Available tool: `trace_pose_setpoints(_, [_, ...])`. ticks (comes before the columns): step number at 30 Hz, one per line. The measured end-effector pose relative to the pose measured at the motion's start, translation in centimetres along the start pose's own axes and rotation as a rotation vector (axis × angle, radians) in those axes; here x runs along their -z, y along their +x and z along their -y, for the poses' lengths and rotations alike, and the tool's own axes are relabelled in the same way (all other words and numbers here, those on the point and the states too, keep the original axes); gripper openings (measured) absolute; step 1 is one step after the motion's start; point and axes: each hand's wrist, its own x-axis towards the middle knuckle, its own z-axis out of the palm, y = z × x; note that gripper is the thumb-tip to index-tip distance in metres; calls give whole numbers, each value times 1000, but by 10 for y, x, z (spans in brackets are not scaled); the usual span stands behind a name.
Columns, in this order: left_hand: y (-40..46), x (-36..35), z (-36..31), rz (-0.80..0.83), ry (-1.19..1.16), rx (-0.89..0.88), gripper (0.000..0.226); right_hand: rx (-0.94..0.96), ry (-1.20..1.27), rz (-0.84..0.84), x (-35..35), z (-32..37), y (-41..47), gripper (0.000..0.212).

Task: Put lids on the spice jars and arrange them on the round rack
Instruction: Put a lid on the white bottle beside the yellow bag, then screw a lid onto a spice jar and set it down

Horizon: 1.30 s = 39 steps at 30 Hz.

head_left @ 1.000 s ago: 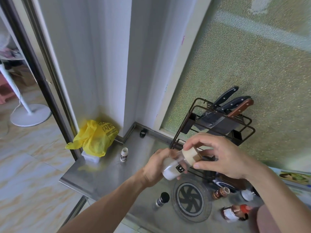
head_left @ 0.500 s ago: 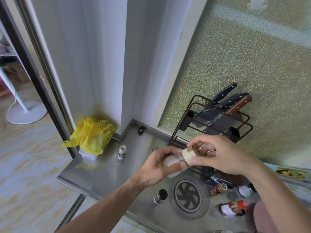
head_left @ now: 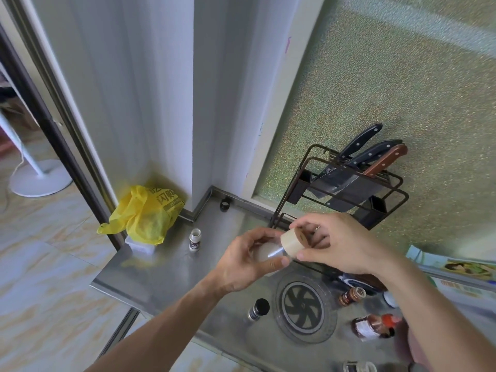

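1. Spice jar [head_left: 268,253] held up in the air over the metal counter [head_left: 166,269], tipped on its side, clear and round, with white powder inside.
2. Left hand [head_left: 249,261] wrapped round the jar, fingers and thumb curled on it.
3. Right hand [head_left: 338,242] pinching the wooden lid [head_left: 292,241] with thumb and fingers, lid touching the mouth of the jar; cannot tell if fully on.
4. Round and pale, that lid, a short fat plug shape with a brown face.
5. Round rack [head_left: 306,307] flat on the counter, near and just below the hands: a clear ring with a dark fan-shaped middle, no jars on it.
6. One small jar with a black lid [head_left: 259,308] standing just left of the round rack.
7. One brown jar [head_left: 351,295] lying on its side to the right of the rack, open or shut cannot tell.
8. One red-capped bottle [head_left: 375,326] lying down, nearer and further right, with dark red sauce inside.
9. One little white-capped bottle [head_left: 194,238] standing far left on the counter.
10. One yellow plastic bag [head_left: 145,213], soft and crinkly, on a white box at the far left corner.
11. One black wire knife rack [head_left: 343,191] at the far side, three knife handles sticking up: two black, one brown wood.
12. Bumpy frosted glass behind the knives.
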Motion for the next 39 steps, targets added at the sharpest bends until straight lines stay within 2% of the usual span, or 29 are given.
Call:
trace_pose_setpoints(2, [2,9,-1,-26,82,-37,45,5,-7,-70,-6,2,7,37])
trace_pose_setpoints(6, [11,35,1,-84,237,-97,50,37,-9,-184,-22,15,33,33])
trace_pose_setpoints(10, [16,64,10,-171,441,-102,46,109,-77,-292,-58,30,72,37])
trace_pose_setpoints(12, [15,81,24,-222,580,-91,50,146,-87,-307,-88,35,90,46])
trace_pose_setpoints(15, [6,104,67,-247,708,31,57,112,-45,-189,-137,26,107,57])
trace_pose_setpoints(21, [-28,122,168,-255,811,308,53,-130,-218,100,-222,-40,119,38])
trace_pose_setpoints(24, [-30,123,200,-246,822,392,47,-196,-297,200,-246,-69,126,36])
trace_pose_setpoints(30, [-24,120,240,-205,765,471,42,-218,-451,278,-274,-100,152,56])
trace_pose_setpoints(34, [-17,118,236,-148,807,534,65,-251,-492,314,-283,-110,170,66])
trace_pose_setpoints(36, [-6,117,227,-223,843,535,74,-270,-492,329,-285,-112,176,66])
trace_pose_setpoints(39, [24,118,218,-336,907,401,63,-274,-486,347,-288,-114,180,66])
